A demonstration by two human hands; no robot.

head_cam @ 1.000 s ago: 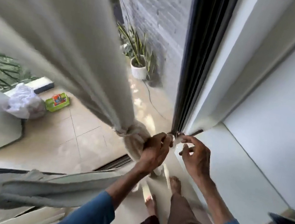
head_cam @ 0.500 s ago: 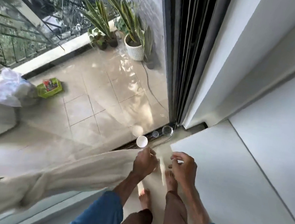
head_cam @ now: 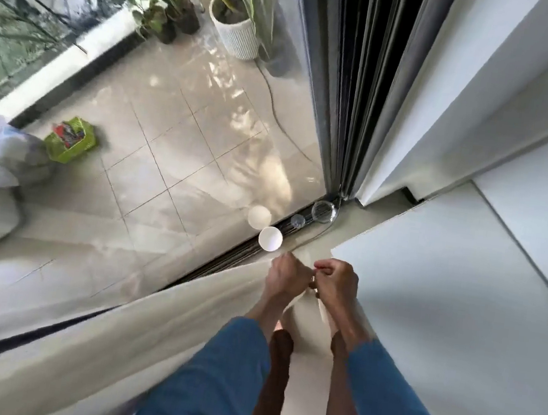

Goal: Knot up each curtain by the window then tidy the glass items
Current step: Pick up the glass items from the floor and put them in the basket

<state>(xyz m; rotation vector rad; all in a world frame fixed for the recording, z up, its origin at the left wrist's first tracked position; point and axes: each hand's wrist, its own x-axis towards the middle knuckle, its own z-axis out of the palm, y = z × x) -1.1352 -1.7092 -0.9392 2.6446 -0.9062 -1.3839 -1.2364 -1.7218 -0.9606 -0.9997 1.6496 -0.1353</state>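
Head view: the curtain (head_cam: 147, 326) runs along the floor's window edge, its end gripped in the curled fingers of the left hand (head_cam: 286, 275) and right hand (head_cam: 337, 280), probably to draw a knot. The glass bowl (head_cam: 324, 211) and cup (head_cam: 270, 238) stand just beyond, at the corner.

Cream curtain (head_cam: 182, 320) lies drawn out diagonally. Clear bowl (head_cam: 324, 211), small glass (head_cam: 297, 221) and white cup (head_cam: 270, 238) stand in a row at the window track (head_cam: 224, 260).

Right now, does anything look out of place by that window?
Yes: a clear glass, a smaller glass and a white cup stand on the floor along the window track, an odd place for glassware.
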